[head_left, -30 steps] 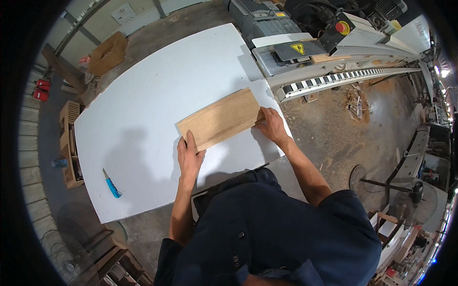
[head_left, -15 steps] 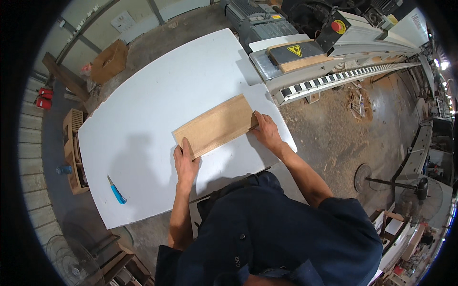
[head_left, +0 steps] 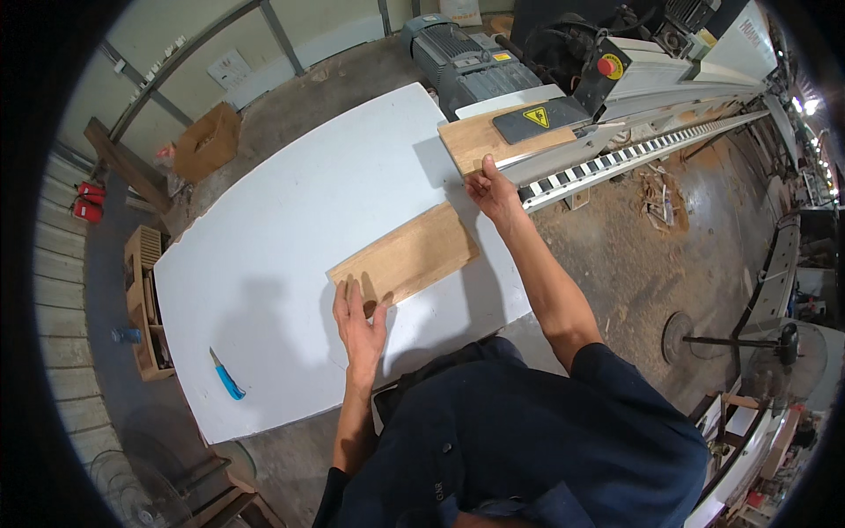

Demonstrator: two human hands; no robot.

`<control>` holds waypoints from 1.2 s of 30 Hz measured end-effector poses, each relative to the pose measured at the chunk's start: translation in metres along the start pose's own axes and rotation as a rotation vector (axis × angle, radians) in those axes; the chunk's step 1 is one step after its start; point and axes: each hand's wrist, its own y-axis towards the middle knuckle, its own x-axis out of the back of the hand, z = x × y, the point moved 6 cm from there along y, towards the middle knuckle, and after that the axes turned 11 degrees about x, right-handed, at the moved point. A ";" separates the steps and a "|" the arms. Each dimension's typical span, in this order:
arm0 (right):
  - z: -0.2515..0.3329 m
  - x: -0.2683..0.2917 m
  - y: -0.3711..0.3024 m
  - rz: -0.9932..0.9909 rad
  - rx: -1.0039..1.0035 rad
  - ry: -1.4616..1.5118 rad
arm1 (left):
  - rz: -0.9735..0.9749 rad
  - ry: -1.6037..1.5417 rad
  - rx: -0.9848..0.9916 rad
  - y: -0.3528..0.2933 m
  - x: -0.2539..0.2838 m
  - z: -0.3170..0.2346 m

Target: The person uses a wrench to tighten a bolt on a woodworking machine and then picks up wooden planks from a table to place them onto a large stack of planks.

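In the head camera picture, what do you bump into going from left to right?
Red canisters → wooden crate → blue-handled knife → left hand → wooden board → right hand → red button → standing fan.

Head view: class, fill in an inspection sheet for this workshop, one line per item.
Surface: white table, mostly bare.
Job's things: wooden board flat on the table; second board on the machine.
Clutter: blue-handled knife near the table's edge.
Grippers: left hand flat on the near board end; right hand at the second board's edge.
Cables: nothing seen.
Surroundings: sawdust on the floor, cardboard box, standing fan.
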 end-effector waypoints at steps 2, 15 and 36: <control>0.002 -0.002 0.006 0.009 0.042 -0.008 | 0.031 -0.011 -0.015 0.000 -0.005 -0.006; -0.093 0.017 -0.169 0.292 0.021 -0.194 | 0.331 -1.229 0.528 0.025 -0.083 -0.004; -0.104 -0.077 -0.178 1.003 1.277 -1.344 | -0.020 0.398 -0.168 0.046 -0.060 0.007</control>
